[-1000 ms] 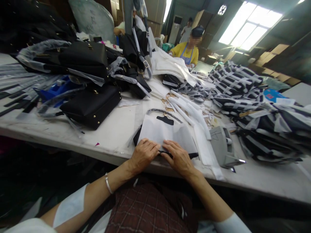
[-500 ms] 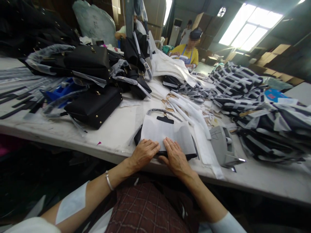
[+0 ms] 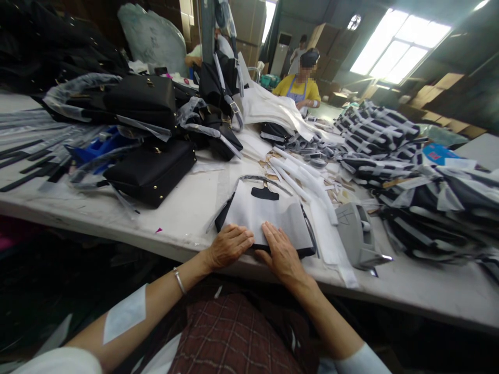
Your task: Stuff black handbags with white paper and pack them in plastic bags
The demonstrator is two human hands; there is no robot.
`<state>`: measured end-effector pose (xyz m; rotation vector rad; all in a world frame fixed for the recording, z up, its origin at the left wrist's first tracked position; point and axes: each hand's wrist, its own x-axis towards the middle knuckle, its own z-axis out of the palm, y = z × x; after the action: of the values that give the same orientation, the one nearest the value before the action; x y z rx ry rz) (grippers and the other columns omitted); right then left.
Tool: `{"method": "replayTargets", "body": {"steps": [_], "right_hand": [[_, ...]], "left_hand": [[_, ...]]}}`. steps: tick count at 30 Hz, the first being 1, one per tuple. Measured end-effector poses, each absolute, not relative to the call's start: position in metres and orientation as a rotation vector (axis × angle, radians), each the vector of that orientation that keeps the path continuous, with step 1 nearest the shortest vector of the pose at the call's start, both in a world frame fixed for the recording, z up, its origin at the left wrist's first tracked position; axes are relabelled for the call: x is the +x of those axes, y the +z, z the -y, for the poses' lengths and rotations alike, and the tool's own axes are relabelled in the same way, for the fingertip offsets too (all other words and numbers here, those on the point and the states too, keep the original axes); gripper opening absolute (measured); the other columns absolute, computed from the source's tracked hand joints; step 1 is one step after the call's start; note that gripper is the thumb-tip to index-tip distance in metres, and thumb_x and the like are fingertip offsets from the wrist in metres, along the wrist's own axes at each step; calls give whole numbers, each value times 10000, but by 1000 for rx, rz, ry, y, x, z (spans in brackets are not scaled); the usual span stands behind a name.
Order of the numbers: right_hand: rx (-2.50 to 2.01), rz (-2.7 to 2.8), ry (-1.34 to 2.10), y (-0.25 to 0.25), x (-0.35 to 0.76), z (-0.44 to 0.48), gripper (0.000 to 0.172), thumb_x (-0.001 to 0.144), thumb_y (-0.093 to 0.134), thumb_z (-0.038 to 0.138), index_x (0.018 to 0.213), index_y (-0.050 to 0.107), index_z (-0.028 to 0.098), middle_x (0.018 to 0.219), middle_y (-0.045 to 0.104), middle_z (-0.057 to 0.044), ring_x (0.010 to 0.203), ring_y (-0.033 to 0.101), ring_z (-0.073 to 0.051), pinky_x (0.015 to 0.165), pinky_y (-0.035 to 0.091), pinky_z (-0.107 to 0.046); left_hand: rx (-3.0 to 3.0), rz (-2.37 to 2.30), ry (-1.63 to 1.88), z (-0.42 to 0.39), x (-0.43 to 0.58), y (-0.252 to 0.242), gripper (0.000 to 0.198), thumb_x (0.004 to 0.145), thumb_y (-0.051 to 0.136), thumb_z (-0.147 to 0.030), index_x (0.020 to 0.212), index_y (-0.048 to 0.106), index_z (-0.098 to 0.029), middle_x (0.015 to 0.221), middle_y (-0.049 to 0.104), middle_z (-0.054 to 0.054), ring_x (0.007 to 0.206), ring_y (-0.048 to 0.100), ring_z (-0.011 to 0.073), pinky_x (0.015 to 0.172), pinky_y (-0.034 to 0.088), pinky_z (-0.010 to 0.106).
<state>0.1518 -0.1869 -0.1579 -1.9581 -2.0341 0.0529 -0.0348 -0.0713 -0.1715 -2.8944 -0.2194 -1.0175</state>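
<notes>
I'm seeing the right hand [image 3: 284,257] resting flat, fingers spread and holding nothing, on a white sheet [image 3: 290,221]; the left hand [image 3: 230,246] is bending its fingers at the near edge, whether gripping I can't tell from here. Beneath, a black bag [image 3: 223,216] is lying at the front of the table [image 3: 183,228], left of a grey tape dispenser [image 3: 353,236].

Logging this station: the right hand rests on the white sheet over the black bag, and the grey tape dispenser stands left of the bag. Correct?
The grey tape dispenser stands right of the bag, not left, as the head view shows. The right hand is on the white sheet.
</notes>
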Motion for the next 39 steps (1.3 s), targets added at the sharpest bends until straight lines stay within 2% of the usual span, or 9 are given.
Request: {"method": "replayTargets", "body": {"steps": [2, 5, 10, 12, 14, 18, 23, 31, 39], "right_hand": [[-1983, 2031, 33, -159, 150, 186, 648, 853, 640, 191, 1456, 422, 103, 1479, 494, -199, 1389, 452, -297, 1158, 364, -508], [-2013, 2020, 34, -162, 146, 186, 642, 844, 631, 181, 1443, 432, 62, 1477, 485, -223, 1394, 444, -305, 1163, 350, -519], [-1988, 1982, 191, -159, 150, 186, 695, 819, 660, 234, 1459, 430, 88, 1492, 466, -223, 1420, 404, -320, 1175, 305, -567], [-1971, 1946, 316, -151, 157, 185, 675, 831, 659, 285, 1451, 456, 113, 1478, 486, -211, 1407, 427, -317, 1162, 328, -559], [-1964, 1897, 444, -138, 165, 181, 549, 875, 607, 304, 1398, 538, 148, 1425, 556, -175, 1341, 514, -295, 1122, 400, -500], [-1964, 1904, 671, -105, 181, 164, 317, 941, 491, 257, 1137, 740, 245, 1140, 749, -56, 1053, 701, -234, 927, 524, -334], [-2126, 1876, 713, -92, 186, 137, 192, 862, 615, 235, 875, 806, 239, 800, 778, -35, 763, 713, -210, 705, 497, -273], [-2093, 1535, 634, -118, 181, 151, 142, 846, 644, 297, 818, 773, 245, 822, 774, -12, 778, 708, -199, 744, 507, -291], [-2064, 1757, 395, -143, 184, 159, 160, 898, 619, 338, 900, 749, 244, 877, 744, -39, 882, 671, -213, 817, 506, -319]], "left_hand": [[-2941, 241, -902, 76, -32, -163, 151, 1006, 467, -203, 986, 614, -173, 987, 710, 52, 941, 628, 183, 841, 426, 328], [-3014, 393, -601, 89, -21, -144, 158, 971, 548, -265, 867, 592, -154, 809, 675, 55, 773, 634, 205, 701, 445, 330], [-3046, 586, -381, 90, 5, -135, 64, 952, 521, -139, 960, 584, -130, 819, 645, 63, 761, 634, 214, 626, 463, 313], [-3086, 545, -413, 81, 10, -142, 68, 959, 517, -148, 967, 585, -150, 864, 641, 58, 820, 631, 216, 656, 482, 310], [-3106, 513, -505, 71, 10, -150, 77, 973, 515, -186, 967, 589, -164, 908, 644, 55, 873, 628, 213, 719, 499, 320], [-3181, 473, -763, 63, 6, -161, 130, 999, 498, -235, 1044, 599, -166, 1063, 675, 66, 1031, 628, 199, 888, 497, 356], [-3305, 371, -913, 63, 7, -167, 143, 994, 510, -208, 1070, 621, -160, 1121, 701, 66, 1095, 642, 168, 971, 503, 331], [-3372, 372, -914, 62, 9, -174, 185, 997, 499, -207, 1106, 643, -166, 1130, 724, 52, 1086, 669, 154, 1061, 485, 344], [-3368, 341, -821, 58, 7, -173, 203, 976, 525, -181, 1149, 632, -185, 1130, 724, 47, 1080, 667, 141, 1057, 487, 340]]}}
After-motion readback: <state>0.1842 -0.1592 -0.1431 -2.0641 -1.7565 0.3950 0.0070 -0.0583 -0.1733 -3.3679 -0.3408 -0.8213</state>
